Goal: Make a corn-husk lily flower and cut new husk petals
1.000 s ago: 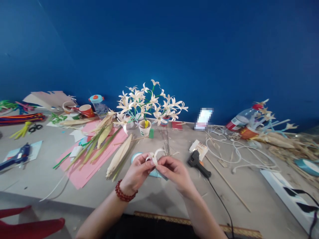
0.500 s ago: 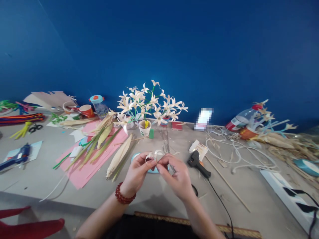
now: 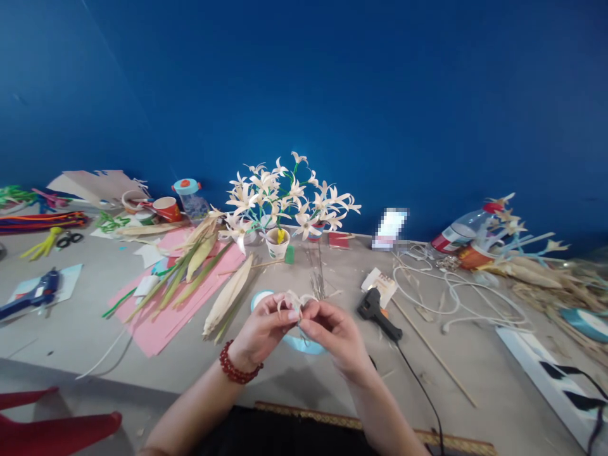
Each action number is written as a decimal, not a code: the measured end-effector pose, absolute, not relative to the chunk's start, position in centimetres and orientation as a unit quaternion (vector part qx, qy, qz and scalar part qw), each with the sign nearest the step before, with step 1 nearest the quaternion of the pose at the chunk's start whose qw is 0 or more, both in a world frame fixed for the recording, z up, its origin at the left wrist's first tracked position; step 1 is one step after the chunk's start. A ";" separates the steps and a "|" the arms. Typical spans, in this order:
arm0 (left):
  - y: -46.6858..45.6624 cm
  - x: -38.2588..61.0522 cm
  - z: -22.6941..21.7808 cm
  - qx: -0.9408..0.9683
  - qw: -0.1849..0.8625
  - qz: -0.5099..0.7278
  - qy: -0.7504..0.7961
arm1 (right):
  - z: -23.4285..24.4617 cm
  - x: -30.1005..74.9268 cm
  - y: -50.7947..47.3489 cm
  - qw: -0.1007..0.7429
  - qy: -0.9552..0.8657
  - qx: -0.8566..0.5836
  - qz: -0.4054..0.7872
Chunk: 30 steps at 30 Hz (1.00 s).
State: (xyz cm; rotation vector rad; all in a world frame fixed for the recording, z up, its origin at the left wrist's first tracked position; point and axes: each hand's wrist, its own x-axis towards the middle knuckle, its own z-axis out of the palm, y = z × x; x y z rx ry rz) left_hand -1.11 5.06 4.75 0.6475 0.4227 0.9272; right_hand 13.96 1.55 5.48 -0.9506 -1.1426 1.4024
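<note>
Between my two hands is a small pale husk flower (image 3: 293, 303), its curled petals spreading up above the fingertips. My left hand (image 3: 266, 320), with a red bead bracelet (image 3: 236, 364) at the wrist, pinches the flower's base from the left. From the other side, the thumb and fingers of my right hand (image 3: 335, 329) close on the same base. Below the hands a light blue round thing (image 3: 306, 345) lies on the table, partly hidden. Behind them stands a bunch of finished husk flowers (image 3: 289, 196) on green stems, near a paper cup (image 3: 277, 246).
A black glue gun (image 3: 380, 313) with its cord lies to the right, beside a thin stick (image 3: 437, 354). Further right are a white cable (image 3: 456, 304) and a power strip (image 3: 541, 373). Corn husks (image 3: 230, 297) and pink paper (image 3: 152, 335) lie left, a blue glue gun (image 3: 40, 294) beyond.
The husk flower's petals have turned upward and spread between my fingers, where looped strips showed before. Both hands stay nearly in place, and the camera view has shifted slightly.
</note>
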 end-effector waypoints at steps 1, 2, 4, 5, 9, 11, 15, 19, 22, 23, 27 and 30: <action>5.0 -1.0 4.7 0.302 0.821 0.442 0.198 | 5.5 14.0 1.5 0.528 -0.505 -0.408 0.548; 4.9 -0.9 4.6 0.304 0.816 0.449 0.200 | 5.6 14.0 1.4 0.533 -0.536 -0.418 0.504; 4.7 -0.7 4.4 0.313 0.797 0.472 0.209 | 5.9 13.9 1.3 0.538 -0.594 -0.435 0.411; 4.6 -0.6 4.3 0.317 0.785 0.486 0.216 | 6.1 13.9 1.2 0.540 -0.614 -0.442 0.370; 4.5 -0.6 4.2 0.309 0.775 0.502 0.227 | 6.4 13.8 1.1 0.542 -0.631 -0.450 0.325; 4.5 -0.8 4.2 0.306 0.786 0.487 0.225 | 6.2 13.7 1.2 0.540 -0.607 -0.438 0.386; 4.8 -1.3 4.3 0.310 0.804 0.465 0.204 | 5.8 13.7 1.5 0.521 -0.494 -0.400 0.570; 5.2 -1.6 4.3 0.342 0.816 0.430 0.180 | 5.7 13.9 1.8 0.504 -0.428 -0.386 0.644; 5.3 -1.7 4.3 0.356 0.820 0.414 0.173 | 5.7 13.9 1.8 0.496 -0.433 -0.378 0.651; 5.3 -1.7 4.4 0.357 0.819 0.414 0.174 | 5.7 13.9 1.7 0.500 -0.448 -0.380 0.636; 4.9 -1.3 4.4 0.342 0.795 0.455 0.209 | 5.9 13.8 1.6 0.536 -0.569 -0.438 0.444; 4.5 -0.9 4.1 0.334 0.764 0.493 0.248 | 5.9 13.6 1.5 0.536 -0.641 -0.468 0.288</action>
